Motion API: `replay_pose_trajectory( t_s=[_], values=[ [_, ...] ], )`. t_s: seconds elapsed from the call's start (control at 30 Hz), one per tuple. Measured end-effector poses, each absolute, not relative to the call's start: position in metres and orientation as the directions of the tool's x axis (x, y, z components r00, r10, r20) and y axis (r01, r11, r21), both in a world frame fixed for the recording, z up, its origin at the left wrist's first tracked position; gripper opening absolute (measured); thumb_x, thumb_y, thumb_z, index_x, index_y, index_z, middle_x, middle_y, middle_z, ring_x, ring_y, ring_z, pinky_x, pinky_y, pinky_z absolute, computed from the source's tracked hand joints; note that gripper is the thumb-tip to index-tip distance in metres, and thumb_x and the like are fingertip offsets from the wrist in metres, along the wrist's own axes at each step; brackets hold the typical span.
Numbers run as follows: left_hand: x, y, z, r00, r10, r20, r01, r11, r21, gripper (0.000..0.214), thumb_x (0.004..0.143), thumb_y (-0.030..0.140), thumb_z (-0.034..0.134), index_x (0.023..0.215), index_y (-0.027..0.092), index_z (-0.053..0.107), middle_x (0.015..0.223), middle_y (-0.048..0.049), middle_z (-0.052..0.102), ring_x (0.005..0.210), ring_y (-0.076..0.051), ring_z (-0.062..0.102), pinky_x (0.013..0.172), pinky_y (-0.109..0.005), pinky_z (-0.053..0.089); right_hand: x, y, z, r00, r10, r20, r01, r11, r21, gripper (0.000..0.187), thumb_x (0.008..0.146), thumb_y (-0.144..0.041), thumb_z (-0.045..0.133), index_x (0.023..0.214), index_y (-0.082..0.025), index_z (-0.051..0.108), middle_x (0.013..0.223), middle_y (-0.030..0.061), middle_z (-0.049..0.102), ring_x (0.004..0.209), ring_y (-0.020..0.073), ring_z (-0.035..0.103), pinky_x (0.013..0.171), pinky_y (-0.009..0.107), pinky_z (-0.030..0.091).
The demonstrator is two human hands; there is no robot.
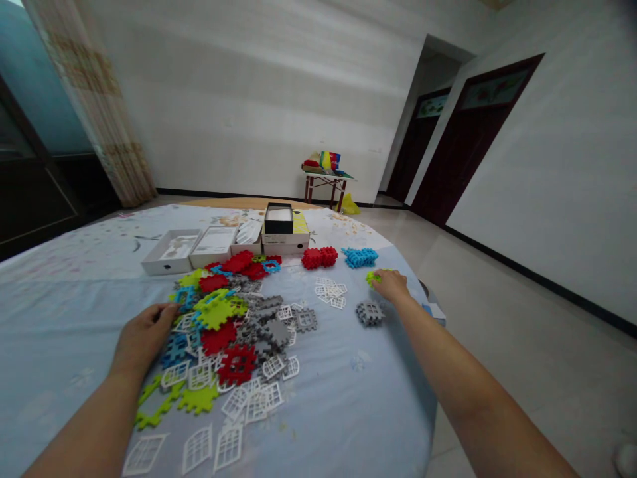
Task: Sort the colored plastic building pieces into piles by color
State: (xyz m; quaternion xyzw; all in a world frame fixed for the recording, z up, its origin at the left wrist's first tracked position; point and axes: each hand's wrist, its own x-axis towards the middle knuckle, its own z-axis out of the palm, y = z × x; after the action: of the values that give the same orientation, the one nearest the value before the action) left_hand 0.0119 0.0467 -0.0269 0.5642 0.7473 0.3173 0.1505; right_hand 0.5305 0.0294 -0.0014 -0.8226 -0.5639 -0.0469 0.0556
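My right hand [392, 285] reaches out to the right side of the table, its fingers pinched on a lime-green interlocking building piece [371, 277]. Just below it lies a grey stack of notched pieces [369, 313]. Behind it are a blue stack [359, 257] and red stacks [319, 257]. My left hand [149, 328] rests at the left edge of a mixed pile, fingers curled together beside a blue piece [186, 297]; what they hold, if anything, is hidden. The pile has green [219, 311], red [237, 364] and grey pieces [275, 333], plus white window frames [256, 403].
Open white boxes [172, 252] and a black box [279, 219] stand behind the pile. Some white window frames [330, 292] lie apart, mid-table. The table's curved right edge runs close to my right arm. A small side table [328, 175] stands by the wall.
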Motion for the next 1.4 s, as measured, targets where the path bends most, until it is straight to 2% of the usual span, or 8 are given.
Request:
replay_pose_trajectory(
  t_s=[0.2, 0.3, 0.43, 0.63, 0.83, 1.03, 1.2, 1.4],
  values=[
    [0.015, 0.045, -0.026, -0.303, 0.941, 0.151, 0.736, 0.130, 0.665, 0.035, 0.076, 0.044, 0.045, 0.089, 0.017, 0.064, 0.079, -0.0034, 0.067, 0.074, -0.017, 0.057, 0.063, -0.024, 0.040, 0.508, 0.024, 0.010, 0.301, 0.918, 0.259, 0.953, -0.279, -0.121, 0.035, 0.080, -0.031, 0.049, 0.111, -0.021, 0.060, 0.112, 0.0100, 0.061, 0.110, 0.0277, 0.047, 0.088, 0.041, 0.036],
    [0.017, 0.044, -0.023, -0.307, 0.937, 0.167, 0.743, 0.126, 0.657, 0.035, 0.076, 0.043, 0.045, 0.088, 0.017, 0.065, 0.079, -0.0043, 0.067, 0.073, -0.018, 0.057, 0.062, -0.025, 0.040, 0.465, 0.018, 0.016, 0.112, 0.918, 0.381, 0.948, 0.016, -0.318, 0.031, 0.080, -0.028, 0.050, 0.108, -0.019, 0.061, 0.109, 0.0078, 0.062, 0.104, 0.0214, 0.052, 0.090, 0.035, 0.037],
    [0.018, 0.042, -0.022, -0.306, 0.938, 0.163, 0.740, 0.126, 0.661, 0.036, 0.075, 0.044, 0.046, 0.089, 0.017, 0.065, 0.078, -0.0041, 0.068, 0.072, -0.018, 0.058, 0.061, -0.024, 0.040, 0.400, 0.005, 0.014, -0.197, 0.943, 0.267, 0.837, 0.304, -0.455, 0.031, 0.081, -0.029, 0.050, 0.108, -0.019, 0.059, 0.099, 0.0055, 0.064, 0.078, 0.0145, 0.059, 0.076, 0.028, 0.044],
    [0.017, 0.041, -0.022, -0.300, 0.939, 0.168, 0.744, 0.120, 0.658, 0.035, 0.075, 0.043, 0.046, 0.090, 0.017, 0.065, 0.081, -0.0035, 0.068, 0.074, -0.017, 0.058, 0.064, -0.024, 0.040, 0.355, -0.005, 0.004, -0.305, 0.951, 0.054, 0.919, 0.309, -0.243, 0.041, 0.075, -0.045, 0.056, 0.104, -0.017, 0.061, 0.099, 0.0114, 0.060, 0.089, 0.0222, 0.058, 0.076, 0.031, 0.041],
    [0.014, 0.044, -0.026, -0.294, 0.943, 0.157, 0.726, 0.114, 0.678, 0.037, 0.076, 0.045, 0.045, 0.090, 0.016, 0.064, 0.082, -0.0044, 0.068, 0.073, -0.017, 0.057, 0.063, -0.025, 0.040, 0.340, -0.003, -0.001, -0.456, 0.888, 0.057, 0.799, 0.436, -0.413, 0.035, 0.074, -0.046, 0.058, 0.096, -0.019, 0.064, 0.088, 0.0053, 0.062, 0.078, 0.0159, 0.057, 0.068, 0.024, 0.040],
    [0.013, 0.044, -0.029, -0.294, 0.941, 0.165, 0.717, 0.103, 0.689, 0.037, 0.075, 0.044, 0.045, 0.089, 0.016, 0.064, 0.083, -0.0044, 0.068, 0.075, -0.017, 0.058, 0.063, -0.024, 0.040, 0.334, -0.005, 0.004, -0.334, 0.918, 0.212, 0.770, 0.396, -0.500, 0.029, 0.078, -0.034, 0.058, 0.101, -0.017, 0.062, 0.087, 0.0042, 0.062, 0.068, 0.0119, 0.053, 0.069, 0.025, 0.040],
    [0.017, 0.043, -0.031, -0.306, 0.934, 0.184, 0.714, 0.098, 0.693, 0.039, 0.075, 0.047, 0.043, 0.087, 0.017, 0.065, 0.081, -0.0038, 0.068, 0.073, -0.017, 0.057, 0.063, -0.024, 0.039, 0.313, -0.032, 0.009, -0.593, 0.738, 0.322, 0.522, 0.657, -0.544, 0.026, 0.078, -0.034, 0.060, 0.099, -0.020, 0.062, 0.084, 0.0022, 0.060, 0.071, 0.0114, 0.053, 0.070, 0.024, 0.041],
    [0.017, 0.044, -0.034, -0.307, 0.927, 0.215, 0.703, 0.069, 0.707, 0.040, 0.073, 0.047, 0.043, 0.084, 0.017, 0.066, 0.080, -0.0045, 0.069, 0.072, -0.017, 0.058, 0.062, -0.024, 0.040, 0.290, -0.057, 0.004, -0.800, 0.502, 0.328, 0.357, 0.838, -0.413, 0.031, 0.078, -0.044, 0.059, 0.099, -0.021, 0.063, 0.091, 0.0052, 0.060, 0.087, 0.0159, 0.050, 0.080, 0.030, 0.037]
  ],
)
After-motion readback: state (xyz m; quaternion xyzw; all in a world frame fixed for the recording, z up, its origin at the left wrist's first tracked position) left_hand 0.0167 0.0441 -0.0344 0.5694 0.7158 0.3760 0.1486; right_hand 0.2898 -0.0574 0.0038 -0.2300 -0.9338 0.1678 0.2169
